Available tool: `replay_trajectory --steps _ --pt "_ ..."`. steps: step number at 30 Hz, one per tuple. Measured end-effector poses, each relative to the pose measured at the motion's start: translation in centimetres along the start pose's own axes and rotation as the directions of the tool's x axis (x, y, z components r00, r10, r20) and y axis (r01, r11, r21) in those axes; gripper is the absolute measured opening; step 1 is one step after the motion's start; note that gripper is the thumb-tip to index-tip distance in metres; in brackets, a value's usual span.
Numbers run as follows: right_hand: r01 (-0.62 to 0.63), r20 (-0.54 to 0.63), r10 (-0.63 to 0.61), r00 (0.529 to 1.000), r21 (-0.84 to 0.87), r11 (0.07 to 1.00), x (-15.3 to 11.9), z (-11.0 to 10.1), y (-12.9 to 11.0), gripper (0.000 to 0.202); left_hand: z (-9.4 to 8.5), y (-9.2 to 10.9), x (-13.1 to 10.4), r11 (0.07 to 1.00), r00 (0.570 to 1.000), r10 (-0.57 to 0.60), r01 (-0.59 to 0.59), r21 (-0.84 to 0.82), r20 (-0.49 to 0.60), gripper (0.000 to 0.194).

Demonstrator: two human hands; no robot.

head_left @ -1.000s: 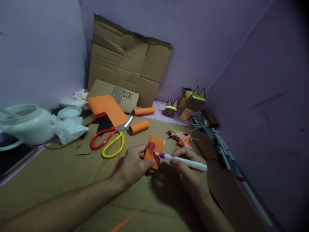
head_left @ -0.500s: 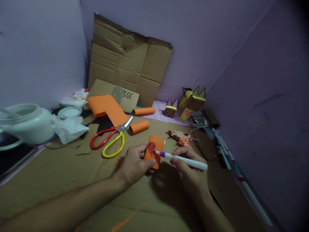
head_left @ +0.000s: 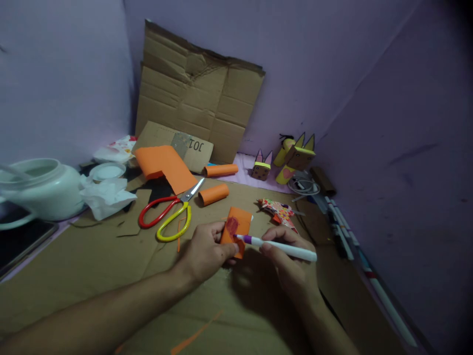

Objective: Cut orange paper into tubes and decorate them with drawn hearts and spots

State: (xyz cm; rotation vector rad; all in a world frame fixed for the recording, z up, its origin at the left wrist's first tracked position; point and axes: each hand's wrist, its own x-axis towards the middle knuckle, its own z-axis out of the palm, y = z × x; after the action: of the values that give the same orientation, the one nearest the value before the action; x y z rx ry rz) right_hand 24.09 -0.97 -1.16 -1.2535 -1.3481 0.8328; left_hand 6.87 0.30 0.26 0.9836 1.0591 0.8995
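1. The latest change on my feed was at the slim white marker with the purple collar [head_left: 288,249]: its tip sat by the lower end of the dark reddish oval patch [head_left: 232,226], slightly lower in the frame than half a second earlier.
2. I judged that the colouring was going on in small strokes around the patch's lower edge. I couldn't tell whether the tip was pressing or just clear of the surface.
3. The small orange paper rectangle [head_left: 242,222] bearing the patch was just below the centre of the frame, leaning a little.
4. My left hand [head_left: 207,251] had its grip closed on the rectangle's left and lower edges, thumb over the front.
5. My right hand [head_left: 290,259], right of centre, had its grip pinched snugly around the marker's barrel.
6. Against the earlier frames, the rectangle had barely moved, and any fresh colour was too slight to confirm. The scissors with red and yellow handles [head_left: 184,199], left of centre, and the short rolled orange paper tube [head_left: 214,195], above the left hand, had stayed put.
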Motion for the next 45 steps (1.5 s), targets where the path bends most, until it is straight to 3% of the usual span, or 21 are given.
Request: replay_trajectory --steps 5,12,25,45 --pt "-0.011 0.000 0.011 1.000 0.005 1.000 0.0 0.2 0.0 0.007 -0.1 -0.1 0.2 1.000 1.000 -0.011 0.010 0.016 0.015 0.025" --pt "-0.019 -0.034 0.019 0.999 0.018 1.000 0.0 0.3 -0.4 0.008 -0.6 -0.7 0.6 0.994 0.992 0.102 -0.104 0.021 0.070 0.029" --pt "-0.030 0.029 0.030 0.999 -0.002 1.000 0.1 0.1 -0.2 0.009 -0.1 -0.1 0.5 1.000 0.999 0.005 -0.005 0.003 0.033 0.021" --pt "-0.033 -0.121 0.035 0.992 0.015 0.999 0.1 0.1 0.2 0.010 -0.2 -0.4 0.6 1.000 1.000 -0.016 0.016 -0.002 0.012 0.029"
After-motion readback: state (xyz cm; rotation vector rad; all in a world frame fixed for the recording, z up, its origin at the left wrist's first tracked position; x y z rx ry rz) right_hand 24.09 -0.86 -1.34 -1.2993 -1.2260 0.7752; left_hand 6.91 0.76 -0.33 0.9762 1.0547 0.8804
